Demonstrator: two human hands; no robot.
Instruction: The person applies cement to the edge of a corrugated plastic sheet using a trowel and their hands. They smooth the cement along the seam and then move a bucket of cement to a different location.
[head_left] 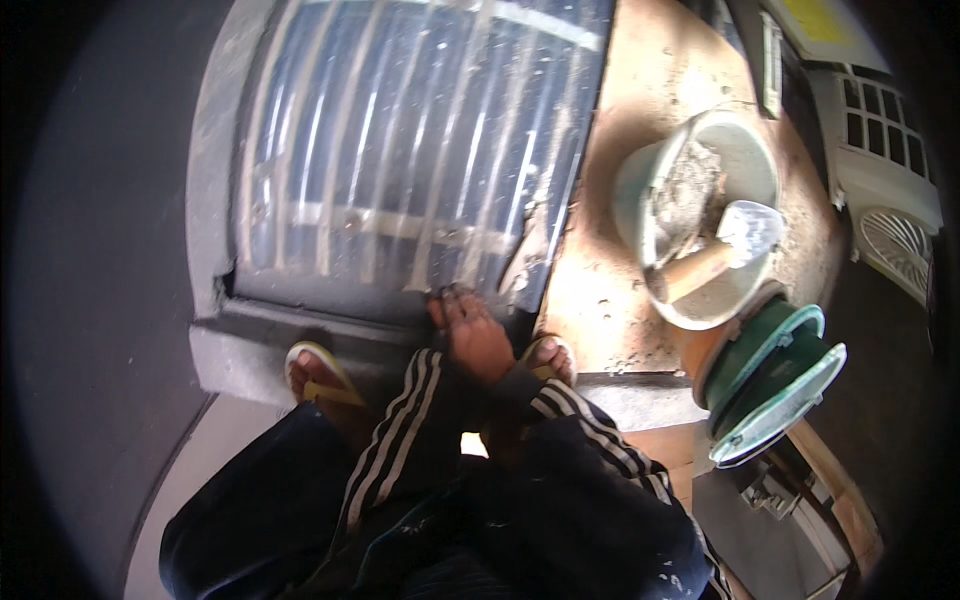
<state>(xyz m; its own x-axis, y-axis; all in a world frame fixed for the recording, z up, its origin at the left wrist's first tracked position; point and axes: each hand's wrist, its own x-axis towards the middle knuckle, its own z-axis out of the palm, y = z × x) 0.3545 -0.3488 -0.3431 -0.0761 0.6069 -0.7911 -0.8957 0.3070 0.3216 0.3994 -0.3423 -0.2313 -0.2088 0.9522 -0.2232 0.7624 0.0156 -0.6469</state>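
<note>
My right hand reaches to the lower edge of a ribbed, clear sheet in a grey frame, its fingers stretched out on the dark strip there. My left hand is mostly hidden behind it, with only some fingers showing. The sheet has pale stripes and dusty smears. My feet in yellow sandals stand on either side of my hands.
At the right, a pale bucket holding mortar and a wooden-handled trowel sits on a dusty tan board. Green stacked basins lean below it. A grey ledge edges the frame, with a lower floor and window grilles beyond.
</note>
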